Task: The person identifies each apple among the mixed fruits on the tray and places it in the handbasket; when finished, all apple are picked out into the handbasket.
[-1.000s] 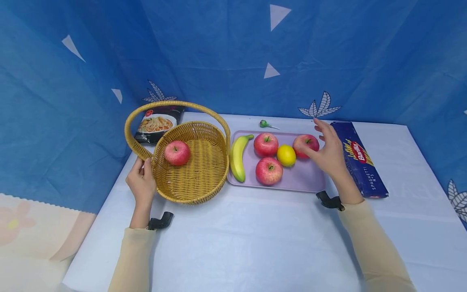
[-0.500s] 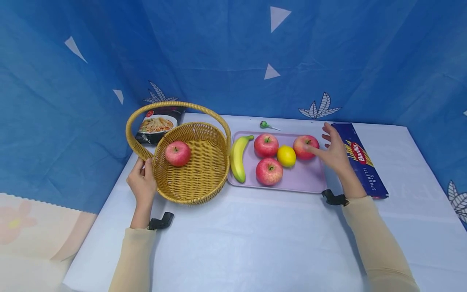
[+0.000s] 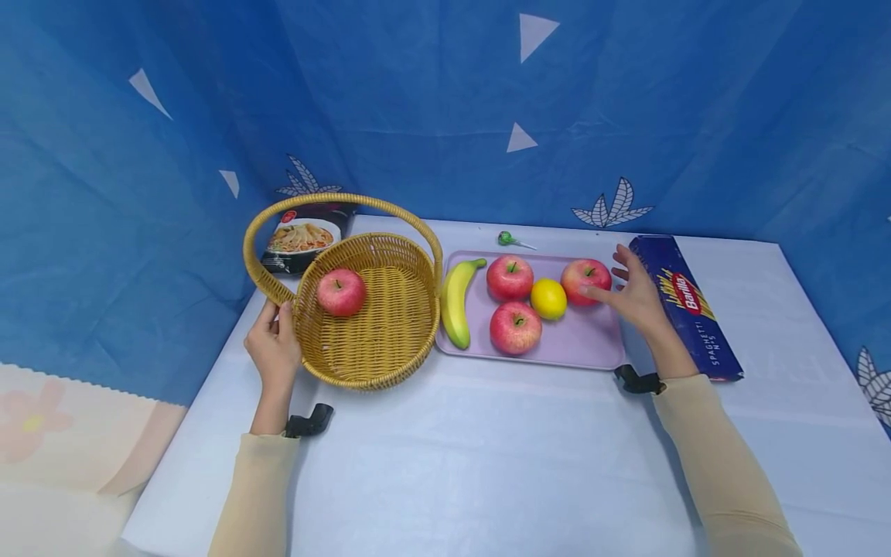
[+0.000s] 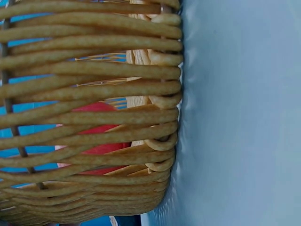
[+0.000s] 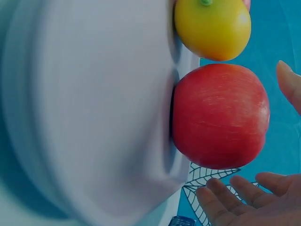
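Right hand (image 3: 636, 300), shifted outward, spreads loosely beside a round apple (image 3: 582, 278); left hand (image 3: 274, 346) pinches the woven basket (image 3: 393, 317).

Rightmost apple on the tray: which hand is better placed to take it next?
The right hand, most likely: it is close beside that apple, holding nothing, while the left hand, farther away, grips the basket.

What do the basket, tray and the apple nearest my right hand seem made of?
The basket: wicker or plastic cane, faintly glossy, given its woven strands. The tray: probably satin plastic, from its even lilac surface. That apple: real or imitation fruit; its satiny, streaked skin leaves that open.
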